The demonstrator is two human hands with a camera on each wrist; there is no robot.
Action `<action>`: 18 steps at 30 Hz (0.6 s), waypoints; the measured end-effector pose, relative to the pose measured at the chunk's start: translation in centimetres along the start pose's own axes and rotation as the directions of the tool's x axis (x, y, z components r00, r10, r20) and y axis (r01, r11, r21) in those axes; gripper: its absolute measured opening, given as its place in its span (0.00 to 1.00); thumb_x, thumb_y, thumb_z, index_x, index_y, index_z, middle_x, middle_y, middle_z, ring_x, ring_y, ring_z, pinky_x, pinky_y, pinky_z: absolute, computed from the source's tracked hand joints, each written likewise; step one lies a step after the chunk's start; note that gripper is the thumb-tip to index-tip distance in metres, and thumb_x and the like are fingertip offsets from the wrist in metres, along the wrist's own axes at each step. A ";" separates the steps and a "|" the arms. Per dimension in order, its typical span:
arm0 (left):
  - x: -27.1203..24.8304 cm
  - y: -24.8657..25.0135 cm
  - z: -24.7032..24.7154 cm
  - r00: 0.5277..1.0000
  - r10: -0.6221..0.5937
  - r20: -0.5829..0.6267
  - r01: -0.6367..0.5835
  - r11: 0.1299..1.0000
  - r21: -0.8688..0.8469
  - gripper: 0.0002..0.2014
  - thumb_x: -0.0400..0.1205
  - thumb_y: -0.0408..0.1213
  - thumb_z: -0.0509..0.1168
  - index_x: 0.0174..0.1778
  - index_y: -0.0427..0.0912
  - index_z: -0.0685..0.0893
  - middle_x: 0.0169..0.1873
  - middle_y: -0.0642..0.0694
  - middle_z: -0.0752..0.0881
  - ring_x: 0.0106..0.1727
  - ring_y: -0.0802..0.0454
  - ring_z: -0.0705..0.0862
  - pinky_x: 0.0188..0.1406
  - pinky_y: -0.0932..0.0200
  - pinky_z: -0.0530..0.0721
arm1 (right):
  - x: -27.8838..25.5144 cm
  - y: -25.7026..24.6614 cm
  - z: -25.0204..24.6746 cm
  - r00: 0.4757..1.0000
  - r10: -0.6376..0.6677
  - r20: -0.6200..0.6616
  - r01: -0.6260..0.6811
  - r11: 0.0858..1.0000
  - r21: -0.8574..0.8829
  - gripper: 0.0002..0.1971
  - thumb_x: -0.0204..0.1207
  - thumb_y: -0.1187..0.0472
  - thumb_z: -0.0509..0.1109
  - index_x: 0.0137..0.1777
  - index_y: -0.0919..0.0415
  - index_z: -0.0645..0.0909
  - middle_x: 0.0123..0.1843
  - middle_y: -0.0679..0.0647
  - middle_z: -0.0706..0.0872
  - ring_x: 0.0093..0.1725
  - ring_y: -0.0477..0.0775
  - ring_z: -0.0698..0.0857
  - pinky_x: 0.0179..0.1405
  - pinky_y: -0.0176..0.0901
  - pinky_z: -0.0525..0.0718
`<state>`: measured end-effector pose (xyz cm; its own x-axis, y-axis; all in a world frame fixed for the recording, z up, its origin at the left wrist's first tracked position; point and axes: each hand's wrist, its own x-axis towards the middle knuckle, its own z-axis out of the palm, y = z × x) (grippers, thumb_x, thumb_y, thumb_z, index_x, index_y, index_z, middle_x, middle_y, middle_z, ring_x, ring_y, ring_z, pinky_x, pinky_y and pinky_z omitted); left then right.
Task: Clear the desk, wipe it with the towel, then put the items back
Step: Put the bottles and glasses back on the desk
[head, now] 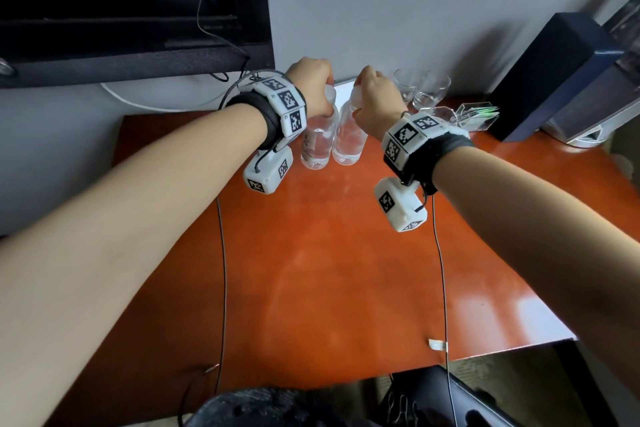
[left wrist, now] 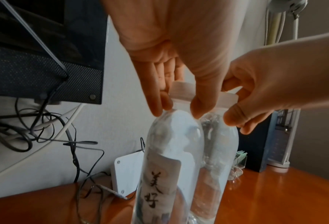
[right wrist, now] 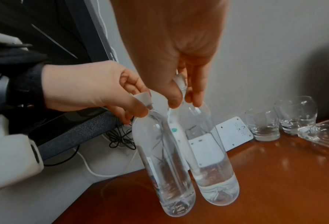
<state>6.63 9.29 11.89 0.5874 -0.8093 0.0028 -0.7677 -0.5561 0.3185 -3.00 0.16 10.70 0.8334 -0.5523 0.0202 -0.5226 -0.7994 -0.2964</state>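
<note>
Two clear water bottles stand side by side at the back of the orange-brown desk [head: 329, 270], bases at its surface. My left hand [head: 313, 87] pinches the neck of the left bottle [head: 317, 146] just under its white cap; in the left wrist view my left hand [left wrist: 178, 106] has fingers and thumb either side of the left bottle [left wrist: 171, 151], which bears a label. My right hand [head: 375, 97] pinches the neck of the right bottle [head: 349, 142]. In the right wrist view my right hand [right wrist: 184, 100] holds the right bottle [right wrist: 213, 166], next to the left bottle [right wrist: 159, 151]. No towel shows.
Two empty glasses [head: 405, 87] [head: 433, 90] stand by the wall right of the bottles. A clear acrylic holder [head: 478, 114] and a dark blue box [head: 547, 76] sit at the back right. A white plate [right wrist: 234, 131] leans on the wall. A monitor [head: 121, 10] and cables hang left.
</note>
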 end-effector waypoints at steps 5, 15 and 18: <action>0.2 -1.0 0.9 0.999 0.009 0.054 -0.010 1.000 0.021 0.18 0.71 0.37 0.73 0.55 0.35 0.82 0.52 0.38 0.85 0.52 0.39 0.83 0.40 0.57 0.75 | 0.3 -0.1 1.9 0.999 0.014 0.032 -0.014 1.000 0.013 0.20 0.73 0.74 0.62 0.66 0.70 0.67 0.66 0.66 0.75 0.63 0.67 0.78 0.59 0.49 0.76; 0.9 -2.8 2.0 0.997 -0.041 0.063 0.038 0.999 0.039 0.19 0.73 0.36 0.72 0.58 0.34 0.80 0.55 0.36 0.84 0.55 0.38 0.83 0.42 0.56 0.75 | 2.2 -0.9 3.7 0.996 0.015 0.083 -0.017 1.000 0.014 0.19 0.74 0.72 0.62 0.65 0.69 0.67 0.63 0.65 0.76 0.61 0.66 0.79 0.54 0.47 0.76; 0.9 -3.4 2.4 0.996 -0.052 0.072 0.048 0.998 0.050 0.15 0.73 0.36 0.71 0.54 0.35 0.81 0.54 0.36 0.85 0.55 0.39 0.83 0.43 0.56 0.75 | 2.3 -1.2 4.2 0.995 0.009 0.101 -0.010 1.000 0.014 0.18 0.73 0.72 0.63 0.64 0.70 0.68 0.62 0.66 0.78 0.60 0.65 0.80 0.52 0.46 0.75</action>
<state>9.20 10.03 8.57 0.6062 -0.7910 -0.0821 -0.7503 -0.6031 0.2709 0.33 0.83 7.05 0.8428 -0.5325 -0.0789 -0.5284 -0.7904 -0.3099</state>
